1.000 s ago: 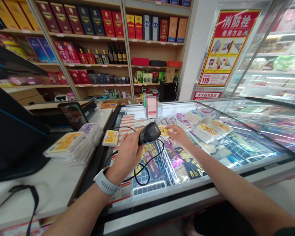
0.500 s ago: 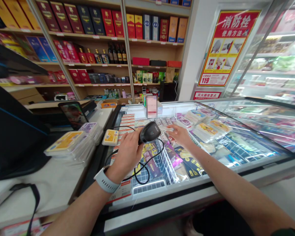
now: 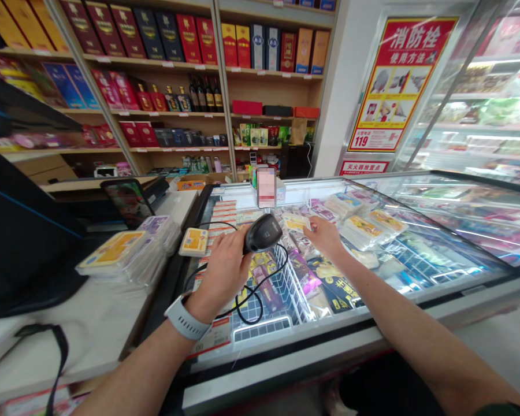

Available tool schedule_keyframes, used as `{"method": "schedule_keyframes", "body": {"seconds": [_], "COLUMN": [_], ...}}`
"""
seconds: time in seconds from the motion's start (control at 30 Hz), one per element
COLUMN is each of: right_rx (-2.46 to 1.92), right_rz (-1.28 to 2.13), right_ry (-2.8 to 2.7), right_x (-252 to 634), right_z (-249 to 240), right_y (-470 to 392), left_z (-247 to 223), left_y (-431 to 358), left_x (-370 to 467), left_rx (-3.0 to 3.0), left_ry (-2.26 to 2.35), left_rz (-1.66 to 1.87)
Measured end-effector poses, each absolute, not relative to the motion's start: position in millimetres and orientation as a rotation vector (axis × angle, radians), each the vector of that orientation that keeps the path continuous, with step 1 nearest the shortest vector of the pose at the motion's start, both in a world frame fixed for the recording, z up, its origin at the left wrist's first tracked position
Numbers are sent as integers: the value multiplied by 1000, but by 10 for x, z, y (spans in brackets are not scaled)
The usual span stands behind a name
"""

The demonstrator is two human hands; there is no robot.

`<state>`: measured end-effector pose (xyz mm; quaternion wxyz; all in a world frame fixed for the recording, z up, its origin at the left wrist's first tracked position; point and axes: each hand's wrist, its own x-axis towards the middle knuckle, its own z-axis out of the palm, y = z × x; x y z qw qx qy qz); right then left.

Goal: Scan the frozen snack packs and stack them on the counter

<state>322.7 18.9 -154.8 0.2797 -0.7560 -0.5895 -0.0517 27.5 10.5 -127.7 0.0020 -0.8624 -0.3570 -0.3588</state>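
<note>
My left hand, with a pale watch on its wrist, is wrapped round a black barcode scanner held above the chest freezer. The scanner's head points away to the right, and its black cable loops beneath it. Just right of the scanner, my right hand pinches a flat clear pack with a yellow label by its right end. Another yellow-labelled pack lies on the left part of the freezer top. More yellow-labelled packs are to the right of my right hand.
Stacked clear packs stand on the left counter, close to a black terminal and a propped phone. The freezer holds wire baskets and bagged goods. A pinkish screen stands at its far edge. Boxed bottles fill shelves behind.
My right hand has shifted slightly right, and the pack in it has turned so its yellow label shows. My left hand and the scanner have barely moved.
</note>
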Motion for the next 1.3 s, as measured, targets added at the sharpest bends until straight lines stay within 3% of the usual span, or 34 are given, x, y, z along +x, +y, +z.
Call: {"method": "schedule_keyframes", "body": {"seconds": [0.5,0.87,1.3], "right_rx": [-1979,-1393,-1268], "right_rz": [-218,378,493], "right_ry": [-1647,-1159,-1078], "right_x": [3232,3332,3296], "right_z": [-1541,-1648,-1573], "right_y": [155,323,320], "left_z": [-1285,-1238,-1289], "left_y": [93,83,97], "left_x": [281,287,279], "left_rx": [-2716,-2727,-2726], "left_ry": [-1143,-1170,-1152], "left_rz": [-1143,-1152,-1141]}}
